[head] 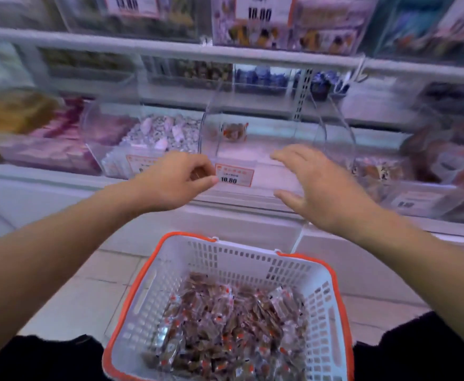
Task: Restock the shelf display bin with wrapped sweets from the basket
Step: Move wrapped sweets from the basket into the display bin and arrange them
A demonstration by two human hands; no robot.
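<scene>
A white basket with an orange rim (148, 273) sits low in front of me, holding a heap of brown wrapped sweets (230, 328). On the shelf ahead stands a clear display bin (255, 149) with a 10.80 price tag (233, 176); only a few brown sweets (232, 132) lie at its back. My left hand (178, 180) hovers at the bin's front left corner with its fingers curled; whether it holds a sweet is not visible. My right hand (310, 182) is spread with straight fingers at the bin's front right, holding nothing.
Neighbouring clear bins hold pale wrapped sweets (164, 130) on the left and darker packets (376, 169) on the right. Upper shelves carry more bins and price tags (259, 12). A white shelf ledge (225, 213) runs between the bins and the basket. Tiled floor lies below.
</scene>
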